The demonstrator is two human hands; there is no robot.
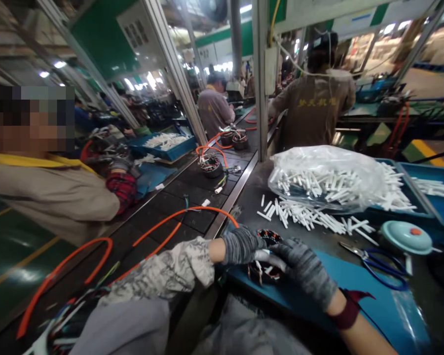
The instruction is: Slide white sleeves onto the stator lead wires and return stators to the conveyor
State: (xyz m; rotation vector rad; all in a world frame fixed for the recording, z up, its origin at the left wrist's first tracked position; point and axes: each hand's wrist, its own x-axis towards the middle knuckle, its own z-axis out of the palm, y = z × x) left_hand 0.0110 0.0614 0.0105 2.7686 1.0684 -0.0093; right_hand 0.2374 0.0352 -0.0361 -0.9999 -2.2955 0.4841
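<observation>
My left hand [242, 245], in a grey striped glove, is closed at the left side of a round wound motor part [269, 238]. Across from it, my right hand [305, 266], gloved the same way, has its fingers bent over the part's right side. Between the fingertips of both hands lies a small white piece, pinched near the top of the part. White sleeves and thin wires [259, 273] show inside the ring below the hands. The part rests on a blue mat [370, 301]. An orange tube [207, 209] runs up to my left hand.
White tubes [311, 214] lie loose beside a plastic bag [318, 172] of more tubes on a blue tray. Blue-handled scissors [385, 268] and a teal round container [406, 236] are at right. More motor parts [210, 165] stand on the conveyor. A co-worker [59, 192] works at left; others are beyond.
</observation>
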